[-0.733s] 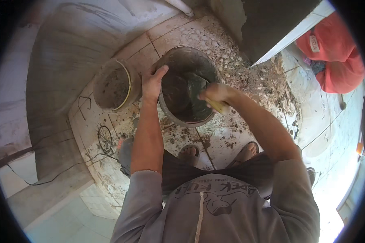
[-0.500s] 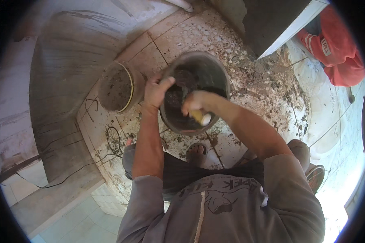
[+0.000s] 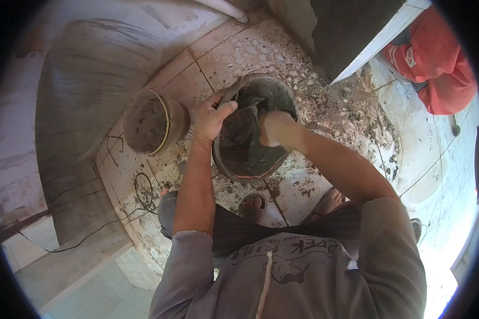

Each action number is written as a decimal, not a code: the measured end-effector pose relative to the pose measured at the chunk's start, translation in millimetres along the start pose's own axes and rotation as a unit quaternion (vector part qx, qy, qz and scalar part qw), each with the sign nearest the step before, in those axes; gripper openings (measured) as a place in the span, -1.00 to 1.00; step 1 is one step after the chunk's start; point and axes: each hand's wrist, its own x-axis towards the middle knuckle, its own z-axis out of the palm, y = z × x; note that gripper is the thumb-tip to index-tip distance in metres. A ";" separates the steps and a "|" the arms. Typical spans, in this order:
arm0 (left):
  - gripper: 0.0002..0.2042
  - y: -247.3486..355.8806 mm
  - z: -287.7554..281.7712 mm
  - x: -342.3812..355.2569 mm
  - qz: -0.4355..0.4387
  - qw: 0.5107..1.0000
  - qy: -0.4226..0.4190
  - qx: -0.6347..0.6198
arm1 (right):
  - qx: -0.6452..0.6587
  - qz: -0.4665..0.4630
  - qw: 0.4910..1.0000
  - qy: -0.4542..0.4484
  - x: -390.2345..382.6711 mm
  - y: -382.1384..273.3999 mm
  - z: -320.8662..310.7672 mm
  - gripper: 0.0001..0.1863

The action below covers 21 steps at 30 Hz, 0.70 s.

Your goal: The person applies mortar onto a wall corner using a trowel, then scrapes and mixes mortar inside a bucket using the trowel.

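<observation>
A dark bucket point(image 3: 289, 95) stands on the floor in front of me with wet grey mortar point(image 3: 237, 146) inside. My left hand point(image 3: 210, 118) is closed over its left rim, thumb on the inner side. Inside the bucket, my right hand point(image 3: 275, 128) is wrapped around a trowel, slightly smeared by motion. The trowel's blade point(image 3: 253, 102) shows near the far inner wall; its handle is hidden by my fingers now.
Left of the bucket is a second bucket point(image 3: 146, 125) filled with grey-brown material. Dried mortar debris point(image 3: 351, 111) covers the tiles. A cable point(image 3: 98, 232) runs at left. At upper right, a person in red clothing point(image 3: 436, 48) is beyond a wall edge point(image 3: 370, 45).
My right hand has moved a little right and the trowel has turned, its yellow handle no longer showing. The left hand stays on the rim.
</observation>
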 end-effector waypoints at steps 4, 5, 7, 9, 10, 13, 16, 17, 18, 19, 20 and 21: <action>-0.58 -10.2 3.4 11.2 0.001 0.999 -0.008 0.032 | 0.055 -0.025 0.996 0.064 25.6 7.8 27.9 -0.64; -0.58 -11.1 5.9 5.4 -0.004 1.000 -0.002 0.031 | 0.052 -0.030 0.996 0.058 24.7 1.5 38.3 -0.64; -0.60 -2.2 11.4 3.0 0.034 0.999 -0.005 -0.006 | -0.037 -0.031 0.999 -0.016 19.8 -11.2 47.4 -0.68; -0.62 -1.5 0.0 4.7 0.013 1.000 -0.010 -0.009 | -0.051 -0.042 0.998 -0.012 30.9 -3.9 67.6 -0.69; -0.64 -3.8 -2.6 6.8 -0.010 1.000 -0.014 -0.013 | -0.065 -0.053 0.996 -0.011 38.6 0.7 78.9 -0.70; -0.66 -10.5 7.6 12.4 0.013 1.000 -0.012 0.010 | -0.162 -0.032 0.986 -0.037 48.4 6.3 94.7 -0.73; -0.61 5.8 21.5 12.7 -0.015 0.998 -0.003 0.057 | -0.155 0.036 0.984 -0.084 51.3 21.9 85.2 -0.72; -0.61 7.6 17.4 9.3 -0.018 0.998 0.003 0.058 | -0.159 0.031 0.983 -0.085 43.0 18.4 73.0 -0.72; -0.63 8.3 9.4 3.4 -0.010 0.997 0.022 0.073 | -0.151 -0.017 0.988 -0.020 24.4 10.4 51.6 -0.70; -0.65 9.7 9.3 2.2 0.001 0.996 0.032 0.086 | -0.137 -0.056 0.988 0.044 12.8 10.6 36.9 -0.68; -0.65 11.7 16.4 3.8 -0.001 0.996 0.030 0.083 | -0.137 -0.053 0.988 0.042 13.8 16.0 32.4 -0.68; -0.64 14.1 24.6 4.5 0.008 0.996 0.037 0.080 | -0.117 -0.042 0.986 0.115 16.3 20.3 28.7 -0.67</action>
